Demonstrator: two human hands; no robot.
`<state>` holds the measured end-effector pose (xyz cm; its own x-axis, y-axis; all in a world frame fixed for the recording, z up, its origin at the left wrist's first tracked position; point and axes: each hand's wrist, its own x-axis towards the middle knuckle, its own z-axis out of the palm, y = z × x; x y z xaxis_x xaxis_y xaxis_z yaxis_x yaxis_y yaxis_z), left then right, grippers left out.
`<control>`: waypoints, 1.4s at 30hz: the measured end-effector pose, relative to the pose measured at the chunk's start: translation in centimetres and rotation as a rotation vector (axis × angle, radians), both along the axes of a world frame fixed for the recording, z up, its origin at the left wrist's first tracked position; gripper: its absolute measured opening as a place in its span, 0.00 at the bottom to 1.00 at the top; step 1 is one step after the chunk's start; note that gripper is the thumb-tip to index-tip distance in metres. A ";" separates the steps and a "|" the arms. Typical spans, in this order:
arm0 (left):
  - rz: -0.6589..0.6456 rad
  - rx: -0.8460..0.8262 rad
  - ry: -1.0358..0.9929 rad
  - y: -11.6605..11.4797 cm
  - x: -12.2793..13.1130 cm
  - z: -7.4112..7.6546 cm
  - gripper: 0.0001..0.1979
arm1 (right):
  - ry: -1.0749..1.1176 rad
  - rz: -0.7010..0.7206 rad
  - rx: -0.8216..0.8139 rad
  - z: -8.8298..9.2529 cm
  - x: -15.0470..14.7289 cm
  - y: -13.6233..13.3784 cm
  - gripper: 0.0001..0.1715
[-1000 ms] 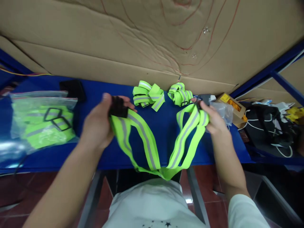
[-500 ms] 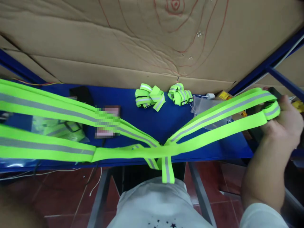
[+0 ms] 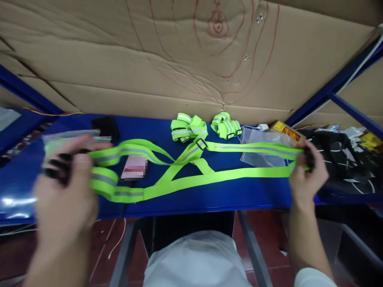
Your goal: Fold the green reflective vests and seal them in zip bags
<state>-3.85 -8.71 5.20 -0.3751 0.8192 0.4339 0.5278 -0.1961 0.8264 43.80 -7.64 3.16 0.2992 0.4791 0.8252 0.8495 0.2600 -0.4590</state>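
Note:
A neon-yellow reflective strap harness with grey stripes stretches across the blue table between my hands. My left hand, partly smeared by motion, is closed on its left loops, with black pieces showing at the fingers. My right hand grips the right end, where a black piece sits between thumb and fingers. A black slide buckle lies on the strap near the middle. Behind it rest two folded bundles of the same strap, the left bundle and the right bundle.
A pink card-like item lies by the left straps. Clear plastic bags and an open cardboard box are at the right, beside black bags and cables. A black box stands back left. Cardboard lines the back.
Both hands have come inward and the harness has dropped lower over the table, its straps slacker. My left hand has entered the view, and the middle buckle now shows.

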 end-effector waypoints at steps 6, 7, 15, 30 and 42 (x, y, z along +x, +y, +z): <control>-0.544 -0.067 0.513 -0.1 9.1 -4.4 0.45 | -0.622 0.545 -0.304 -3.0 -8.5 -0.2 0.53; -0.596 -0.064 0.571 -0.2 10.1 -4.9 0.48 | -0.626 0.606 -0.318 -3.1 -10.0 -0.4 0.53; -0.617 -0.032 0.666 -0.8 11.5 -5.7 0.53 | -0.568 0.662 -0.358 -2.7 -13.2 -1.4 0.52; -0.642 -0.083 0.653 -0.9 13.1 -4.1 0.51 | -0.573 0.614 -0.440 -2.8 -15.2 -1.6 0.46; -0.969 -0.389 -0.309 2.9 11.0 0.0 0.28 | 0.139 1.386 -0.682 3.2 -11.9 1.4 0.67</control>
